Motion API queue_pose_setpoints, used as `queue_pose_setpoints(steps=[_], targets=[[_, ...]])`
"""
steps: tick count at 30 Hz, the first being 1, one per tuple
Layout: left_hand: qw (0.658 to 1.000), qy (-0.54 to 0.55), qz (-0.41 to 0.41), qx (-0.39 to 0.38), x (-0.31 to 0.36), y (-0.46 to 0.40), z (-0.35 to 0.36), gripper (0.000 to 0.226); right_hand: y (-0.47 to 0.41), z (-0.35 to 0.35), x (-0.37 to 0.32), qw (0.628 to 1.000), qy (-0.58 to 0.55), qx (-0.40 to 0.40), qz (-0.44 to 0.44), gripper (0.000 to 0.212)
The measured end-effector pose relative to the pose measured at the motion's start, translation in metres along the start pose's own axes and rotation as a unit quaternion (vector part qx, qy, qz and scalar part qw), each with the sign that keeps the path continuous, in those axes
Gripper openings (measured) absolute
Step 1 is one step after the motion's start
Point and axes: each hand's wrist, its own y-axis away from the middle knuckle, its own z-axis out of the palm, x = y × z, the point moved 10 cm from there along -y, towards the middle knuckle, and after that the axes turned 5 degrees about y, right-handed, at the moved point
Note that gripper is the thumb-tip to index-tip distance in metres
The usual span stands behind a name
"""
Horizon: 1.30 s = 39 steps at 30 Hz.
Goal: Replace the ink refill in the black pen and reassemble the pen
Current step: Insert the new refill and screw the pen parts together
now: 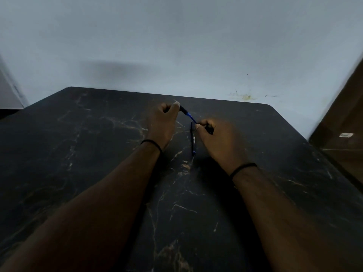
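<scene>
My left hand (pixel 164 122) is closed around a black pen barrel (pixel 183 109), which sticks out toward the right. A thin blue ink refill (pixel 191 117) runs from the barrel's end down to my right hand (pixel 218 140), whose fingertips pinch it. A small black pen part (pixel 210 129) also sits tucked in my right hand. Another dark pen piece with white lettering (pixel 193 139) lies flat on the table between my hands, pointing toward me.
The table (pixel 98 154) is black marble with pale veins and ends at a pale wall (pixel 176 46) just beyond my hands. A brown wooden piece of furniture (pixel 341 124) stands at the right edge.
</scene>
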Motion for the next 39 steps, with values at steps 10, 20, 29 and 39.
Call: queue_pose_setpoints(steps=[10, 20, 29, 39], targets=[[0.995, 0.045, -0.01, -0.091, 0.002, 0.014, 0.025, 0.024, 0.003, -0.005, -0.002, 0.999, -0.029, 0.021, 0.018, 0.023], [0.982, 0.121, -0.085, -0.115, -0.011, 0.015, 0.028, 0.024, 0.003, -0.011, 0.006, 0.992, -0.091, 0.064, 0.061, 0.024], [0.977, 0.134, -0.105, -0.131, -0.019, 0.016, 0.03, 0.021, 0.006, -0.014, 0.004, 0.995, -0.063, 0.069, 0.042, 0.01], [0.973, 0.136, -0.128, -0.136, -0.021, 0.021, 0.031, 0.02, 0.005, -0.018, -0.001, 0.997, -0.015, 0.069, 0.016, 0.015]])
